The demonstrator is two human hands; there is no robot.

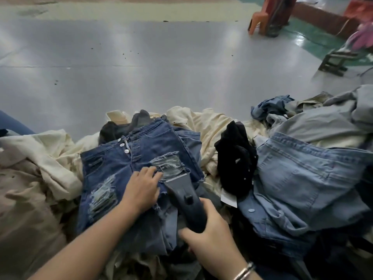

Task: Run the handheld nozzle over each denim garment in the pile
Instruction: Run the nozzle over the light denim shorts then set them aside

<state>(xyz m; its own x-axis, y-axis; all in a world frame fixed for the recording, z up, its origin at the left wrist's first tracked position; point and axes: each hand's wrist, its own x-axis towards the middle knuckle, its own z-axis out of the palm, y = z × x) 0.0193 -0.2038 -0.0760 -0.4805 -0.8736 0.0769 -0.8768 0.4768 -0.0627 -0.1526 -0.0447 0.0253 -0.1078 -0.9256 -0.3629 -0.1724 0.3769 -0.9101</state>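
Right hand (pixel 210 235) wraps fully round nozzle (pixel 184 197) handle, head down on ripped jeans (pixel 125 158). Left hand (pixel 142 188) flat, fingers straight, pressing jeans just left of nozzle. Light denim (pixel 298 178) right of it.

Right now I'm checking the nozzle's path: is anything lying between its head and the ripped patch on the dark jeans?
Nothing visible does. The nozzle, held by the right hand, already has its head at the ripped patch. The left hand presses the dark jeans just beside it.
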